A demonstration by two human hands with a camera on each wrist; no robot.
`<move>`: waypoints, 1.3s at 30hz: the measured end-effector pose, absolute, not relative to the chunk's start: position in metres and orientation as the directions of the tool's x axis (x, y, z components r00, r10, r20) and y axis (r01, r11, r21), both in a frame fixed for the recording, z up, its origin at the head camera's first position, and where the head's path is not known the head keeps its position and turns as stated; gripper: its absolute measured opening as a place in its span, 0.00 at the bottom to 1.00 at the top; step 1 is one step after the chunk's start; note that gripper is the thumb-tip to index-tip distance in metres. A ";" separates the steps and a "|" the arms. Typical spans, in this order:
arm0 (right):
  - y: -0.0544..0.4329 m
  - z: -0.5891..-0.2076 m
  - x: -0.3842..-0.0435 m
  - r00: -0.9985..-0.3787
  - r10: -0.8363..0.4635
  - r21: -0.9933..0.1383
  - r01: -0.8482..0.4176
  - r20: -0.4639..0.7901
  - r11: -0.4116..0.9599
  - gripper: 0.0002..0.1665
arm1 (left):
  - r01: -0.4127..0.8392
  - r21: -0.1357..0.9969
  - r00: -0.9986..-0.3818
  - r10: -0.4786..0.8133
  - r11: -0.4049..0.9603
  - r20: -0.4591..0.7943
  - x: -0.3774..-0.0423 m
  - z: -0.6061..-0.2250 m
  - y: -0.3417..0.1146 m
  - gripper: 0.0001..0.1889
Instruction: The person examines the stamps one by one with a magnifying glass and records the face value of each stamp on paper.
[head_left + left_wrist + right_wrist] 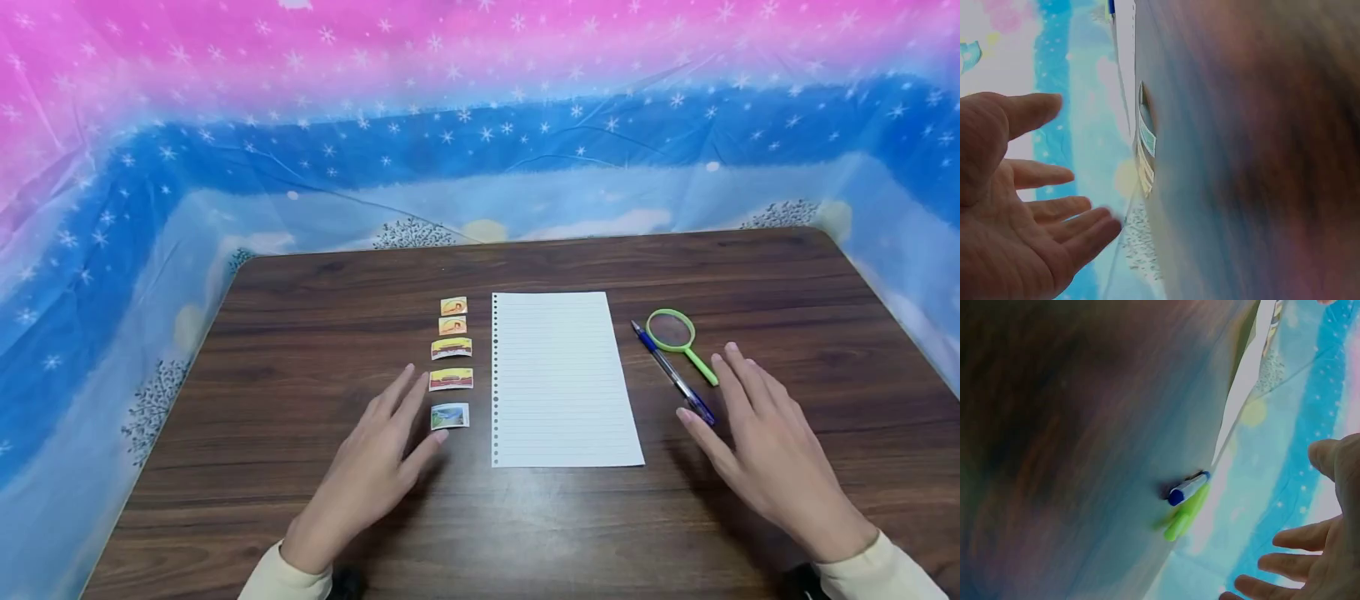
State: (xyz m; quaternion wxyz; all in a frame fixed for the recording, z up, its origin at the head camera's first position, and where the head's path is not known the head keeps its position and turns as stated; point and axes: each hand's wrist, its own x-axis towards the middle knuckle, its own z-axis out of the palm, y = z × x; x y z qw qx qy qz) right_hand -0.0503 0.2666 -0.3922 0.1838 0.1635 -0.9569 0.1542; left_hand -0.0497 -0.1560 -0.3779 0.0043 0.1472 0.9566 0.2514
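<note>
Five stamp-like slips [452,348] are laid in a column left of centre on the table, separated by narrow gaps. A green-and-blue landscape is printed on the nearest slip [449,416]; yellow and red are shown on the next two; the two far ones are smaller and orange-toned. A slight curl is seen in some of them from the left wrist.

The left hand [378,458] is held above the table, just left of the near slips, palm turned inward. Its fingers are extended and spread, thumb apart; nothing is gripped. In the head view its thumb tip is seen beside the nearest slip; whether contact is made cannot be told.

On the right, a pen [672,372] with a clear barrel and blue ends is laid aslant, from far left to near right. Just right of it a green magnifying glass [671,330] is placed, lens to the far side, handle pointed near and right.

The right hand [772,450] is held above the table, near the pen and handle, fingers loosely straight and spread, with nothing grasped.

Between the two groups a lined sheet of paper [564,379] is laid flat, holes punched along its left edge. Both wrists are covered by pale sleeves [873,571]. The dark wooden table [337,333] is backed by a pink-and-blue cloth [465,133] patterned with snowflakes.
</note>
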 end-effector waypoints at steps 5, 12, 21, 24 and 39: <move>0.272 -0.394 -0.062 -0.901 -0.199 -0.281 -0.319 0.384 0.905 0.42 | 0.244 0.563 -0.963 0.265 0.789 0.046 -0.064 -0.382 -0.158 0.32; 0.280 -0.398 -0.075 -0.933 -0.137 -0.330 -0.252 0.334 0.910 0.36 | 0.202 0.645 -0.962 0.272 0.737 -0.011 -0.080 -0.387 -0.165 0.20; 0.289 -0.404 -0.087 -0.960 -0.108 -0.345 -0.196 0.259 0.918 0.32 | 0.155 0.696 -0.961 0.271 0.701 -0.060 -0.095 -0.396 -0.175 0.13; 0.291 -0.405 -0.089 -0.968 -0.091 -0.369 -0.175 0.234 0.913 0.29 | 0.139 0.705 -0.960 0.271 0.696 -0.078 -0.099 -0.397 -0.175 0.10; 0.294 -0.410 -0.100 -0.980 -0.103 -0.349 -0.158 0.171 0.924 0.15 | 0.110 0.654 -0.962 0.247 0.748 -0.120 -0.103 -0.399 -0.167 0.08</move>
